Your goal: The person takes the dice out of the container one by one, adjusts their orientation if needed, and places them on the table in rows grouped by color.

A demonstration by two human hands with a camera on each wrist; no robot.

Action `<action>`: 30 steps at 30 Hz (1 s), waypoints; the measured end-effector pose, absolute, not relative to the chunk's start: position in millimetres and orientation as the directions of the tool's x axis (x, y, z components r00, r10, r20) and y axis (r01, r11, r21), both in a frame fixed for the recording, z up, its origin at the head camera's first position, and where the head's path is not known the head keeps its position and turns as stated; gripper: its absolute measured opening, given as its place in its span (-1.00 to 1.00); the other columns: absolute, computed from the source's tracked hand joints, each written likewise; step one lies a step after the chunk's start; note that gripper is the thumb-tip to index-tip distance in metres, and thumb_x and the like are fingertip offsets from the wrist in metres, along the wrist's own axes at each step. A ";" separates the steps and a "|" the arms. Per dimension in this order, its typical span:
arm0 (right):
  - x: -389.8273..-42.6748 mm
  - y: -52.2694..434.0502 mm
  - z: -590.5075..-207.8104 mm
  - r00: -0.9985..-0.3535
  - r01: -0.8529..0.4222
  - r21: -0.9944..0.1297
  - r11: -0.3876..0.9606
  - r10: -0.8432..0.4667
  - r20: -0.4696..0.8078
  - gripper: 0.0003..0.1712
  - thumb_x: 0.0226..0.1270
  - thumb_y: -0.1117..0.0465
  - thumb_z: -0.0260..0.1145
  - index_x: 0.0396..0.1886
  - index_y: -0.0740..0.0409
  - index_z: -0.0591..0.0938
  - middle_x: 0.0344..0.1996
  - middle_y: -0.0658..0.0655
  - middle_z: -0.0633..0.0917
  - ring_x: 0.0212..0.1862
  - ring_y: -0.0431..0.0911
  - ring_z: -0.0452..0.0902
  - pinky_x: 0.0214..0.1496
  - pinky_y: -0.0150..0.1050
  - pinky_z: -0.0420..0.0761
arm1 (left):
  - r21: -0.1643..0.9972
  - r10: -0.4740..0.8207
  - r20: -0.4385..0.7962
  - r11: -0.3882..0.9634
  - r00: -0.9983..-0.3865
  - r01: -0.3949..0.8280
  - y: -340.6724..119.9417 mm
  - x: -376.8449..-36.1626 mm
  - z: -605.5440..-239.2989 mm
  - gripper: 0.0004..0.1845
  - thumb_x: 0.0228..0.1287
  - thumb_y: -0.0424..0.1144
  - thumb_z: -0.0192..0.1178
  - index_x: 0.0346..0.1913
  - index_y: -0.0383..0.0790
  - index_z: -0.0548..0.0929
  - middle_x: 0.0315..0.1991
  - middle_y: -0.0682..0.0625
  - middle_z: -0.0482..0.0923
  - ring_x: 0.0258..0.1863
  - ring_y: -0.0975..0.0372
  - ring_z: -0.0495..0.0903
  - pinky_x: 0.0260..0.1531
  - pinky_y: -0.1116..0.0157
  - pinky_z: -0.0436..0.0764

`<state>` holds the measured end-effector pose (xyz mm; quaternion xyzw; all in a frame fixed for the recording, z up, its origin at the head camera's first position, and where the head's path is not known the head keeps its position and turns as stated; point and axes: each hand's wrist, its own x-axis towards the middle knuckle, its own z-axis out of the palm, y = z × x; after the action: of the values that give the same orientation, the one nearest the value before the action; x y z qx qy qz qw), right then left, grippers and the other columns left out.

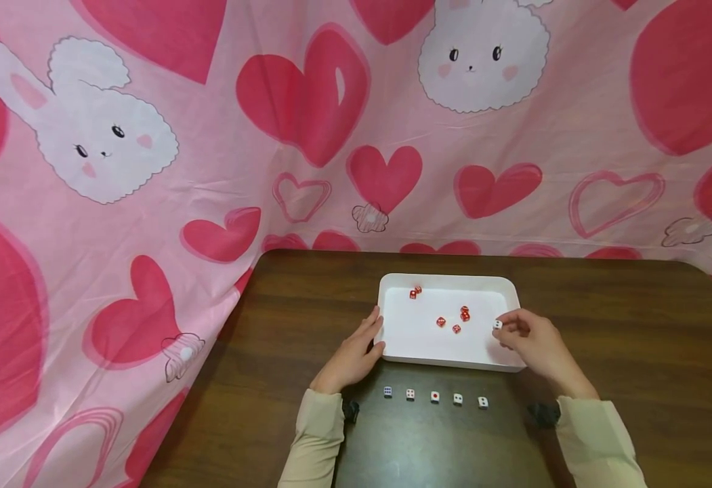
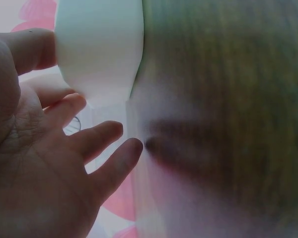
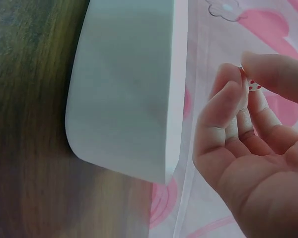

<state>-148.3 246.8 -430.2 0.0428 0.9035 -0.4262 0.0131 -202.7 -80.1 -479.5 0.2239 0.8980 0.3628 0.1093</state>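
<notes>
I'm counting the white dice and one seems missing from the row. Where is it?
In the head view, the white die is pinched in the right hand, over the right edge of the white tray, right of the red dice.

A makeshift home recording corner, set up for a tabletop game or sorting exercise. A dark wood-grain tabletop [image 1: 605,325] stands against a pink cloth backdrop [image 1: 307,169] printed with red hearts and white cartoon rabbits, which hangs behind and drapes down the left side, hiding the room. A white plastic tray [image 1: 392,288] with small dice [image 1: 441,321] sits on it.
</notes>
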 end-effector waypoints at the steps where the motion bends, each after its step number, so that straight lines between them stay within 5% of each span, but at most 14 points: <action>1: -146.9 247.3 -430.4 -0.996 0.090 -0.769 0.633 0.068 -0.061 -0.59 0.34 0.11 0.29 0.02 0.33 0.53 -0.25 0.19 0.66 -0.28 -0.07 0.58 -0.35 -0.32 0.53 | 0.700 0.483 -0.028 0.634 -0.875 0.328 -80.0 -202.8 -479.7 -0.37 0.48 -0.12 -0.02 0.50 -0.18 0.10 0.57 0.13 -0.15 0.53 0.02 -0.01 0.42 -0.01 0.14; 12: -133.7 252.4 -432.3 -0.996 0.065 -0.763 0.643 0.083 -0.014 -0.60 0.31 0.07 0.32 -0.02 0.28 0.57 -0.28 0.17 0.64 -0.27 -0.11 0.50 -0.34 -0.36 0.55 | 0.693 0.492 -0.017 0.633 -0.871 0.344 -80.3 -202.2 -479.6 -0.37 0.48 -0.13 -0.01 0.50 -0.17 0.10 0.57 0.13 -0.14 0.53 0.02 -0.01 0.43 0.02 0.13; 22: -121.8 252.8 -434.8 -0.990 -0.010 -0.751 0.660 0.097 0.099 -0.72 0.20 0.19 0.42 -0.17 0.26 0.64 -0.43 0.09 0.64 -0.46 -0.28 0.40 -0.46 -0.38 0.45 | 0.694 0.493 -0.019 0.633 -0.870 0.343 -79.8 -202.8 -480.3 -0.37 0.48 -0.13 -0.01 0.50 -0.19 0.10 0.57 0.12 -0.15 0.53 0.01 -0.01 0.43 0.01 0.13; 30: -113.2 256.0 -436.5 -0.994 0.008 -0.733 0.680 0.085 0.069 -0.69 0.18 0.15 0.44 -0.17 0.26 0.64 -0.42 0.10 0.67 -0.43 -0.28 0.42 -0.43 -0.39 0.46 | 0.694 0.492 -0.026 0.635 -0.870 0.339 -79.9 -202.4 -480.4 -0.37 0.48 -0.13 -0.01 0.51 -0.17 0.09 0.57 0.13 -0.15 0.53 0.04 -0.02 0.44 0.03 0.13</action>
<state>-113.2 256.0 -436.5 0.0254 0.9153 -0.3990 -0.0487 -202.4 -79.9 -480.4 0.2315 0.8978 0.3592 0.1069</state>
